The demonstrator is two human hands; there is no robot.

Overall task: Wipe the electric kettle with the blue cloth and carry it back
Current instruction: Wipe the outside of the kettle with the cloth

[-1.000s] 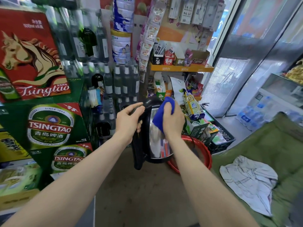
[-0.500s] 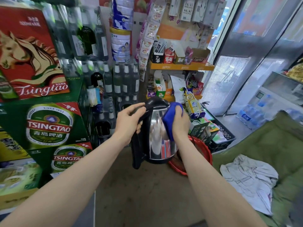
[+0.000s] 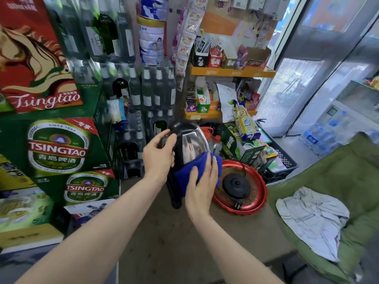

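Note:
A steel electric kettle [image 3: 191,143] with a black lid and black handle hangs in the air at the centre of the head view. My left hand [image 3: 159,155] grips its handle near the top. My right hand [image 3: 202,184] presses the blue cloth [image 3: 191,173] flat against the kettle's lower body, fingers straight. The cloth hides the lower part of the kettle. The black kettle base [image 3: 236,183] sits on a red round tray [image 3: 259,198] just to the right, below the kettle.
Green beer cartons [image 3: 59,148] are stacked at the left, with bottle packs [image 3: 143,89] behind the kettle. Orange shelves [image 3: 231,71] with snack boxes stand at the back. A black crate [image 3: 283,167] and a green cushion [image 3: 338,181] with a white cloth [image 3: 313,218] lie at the right.
My right hand has slid the blue cloth down from the kettle's upper right side to its lower body. The kettle base on the red tray has come into sight.

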